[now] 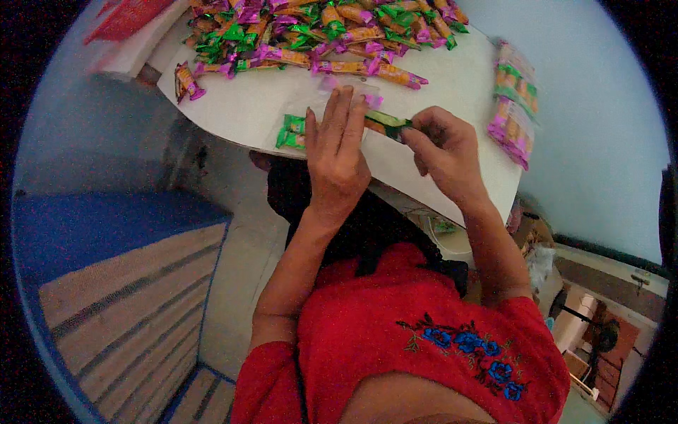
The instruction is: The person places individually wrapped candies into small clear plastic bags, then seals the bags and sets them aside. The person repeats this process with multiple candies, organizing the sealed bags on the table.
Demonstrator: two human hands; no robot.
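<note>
My left hand (337, 140) lies palm down with its fingers stretched out over small green-wrapped snack packets (291, 132) near the table's edge. The green packets show on its left, and its palm hides the rest. Between thumb and fingers, my right hand (442, 151) pinches the end of a green wrapped packet (388, 123), which reaches left to the left hand's fingers. What looks like a clear plastic bag (304, 98) lies under and beyond the left hand; its outline is blurred. A purple wrapper end (374, 100) shows just past the fingertips.
A heap of purple- and green-ended snack packets (318, 37) covers the far side of the white table (429, 180). Bundled packs (513, 106) sit at the right edge. Loose packets (188, 82) lie at the left edge. A slatted crate-like unit with a blue top (122, 228) stands at left.
</note>
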